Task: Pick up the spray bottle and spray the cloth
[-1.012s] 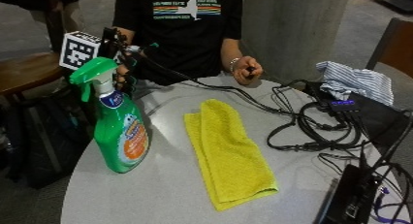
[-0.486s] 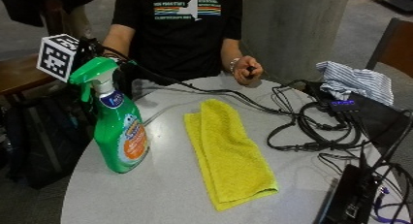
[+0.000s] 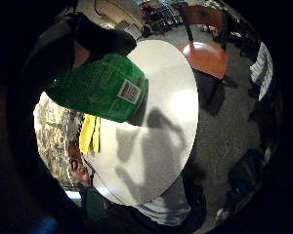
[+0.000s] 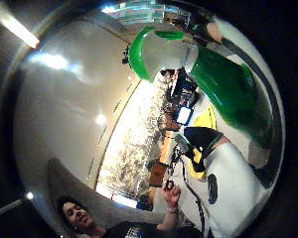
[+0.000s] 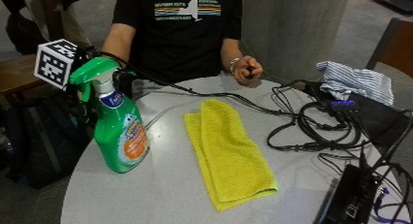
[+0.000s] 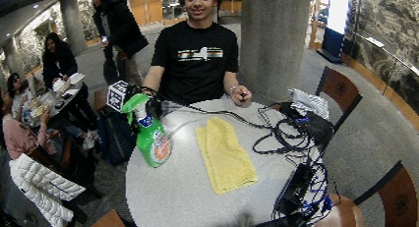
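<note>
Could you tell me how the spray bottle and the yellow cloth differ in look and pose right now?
The spray bottle stands upright near the table's edge; the yellow cloth lies flat and folded at its middle. The bottle is green with an orange label; the cloth is plain yellow. The gloved right hand is at the bottle's neck; nothing touches the cloth. Both rest on the table.

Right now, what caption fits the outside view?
Gloved hand behind a green spray bottle standing beside a folded yellow cloth on a round table.

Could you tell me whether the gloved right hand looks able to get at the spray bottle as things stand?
Probably yes. The right hand is already behind the spray bottle at its neck, with nothing between them; the yellow cloth and cables lie off to the other side.
</note>
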